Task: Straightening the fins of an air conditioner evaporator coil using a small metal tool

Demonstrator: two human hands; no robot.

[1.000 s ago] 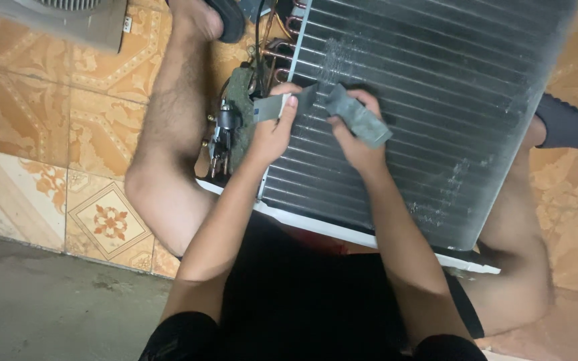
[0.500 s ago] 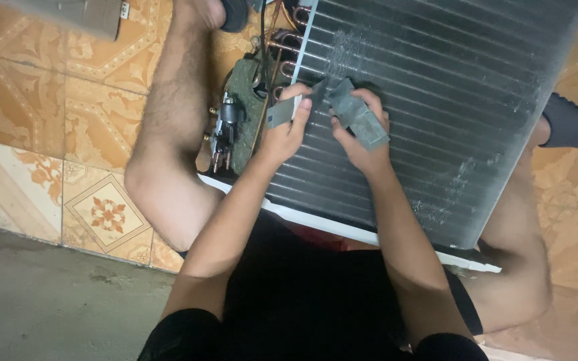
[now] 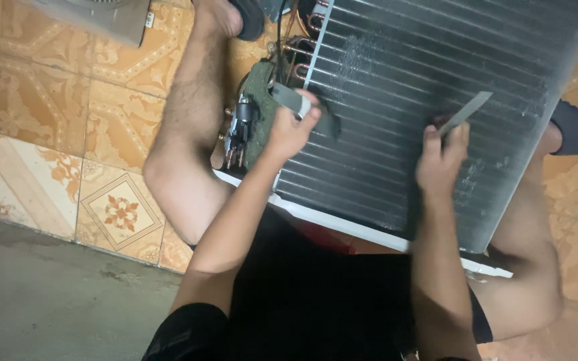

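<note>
A large finned grey coil panel (image 3: 396, 87) lies across my legs, tilted, with copper tube bends at its upper left corner. My left hand (image 3: 290, 132) rests at the panel's left edge and grips a flat grey strip (image 3: 302, 107) that lies partly on the fins. My right hand (image 3: 441, 159) is further right on the fins, pinching a thin grey blade-like strip (image 3: 466, 112) that points up and to the right. The two hands are well apart.
A green circuit board with small metal parts (image 3: 247, 124) sits beside the panel's left edge. My bare legs flank the panel on patterned orange floor tiles (image 3: 48, 134). A grey concrete strip (image 3: 48, 294) runs at lower left. A grey box (image 3: 105, 17) stands at top left.
The hands were together on one grey piece near the panel's left part. Now my right hand has pulled away to the right with a thin strip, while my left hand stays.
</note>
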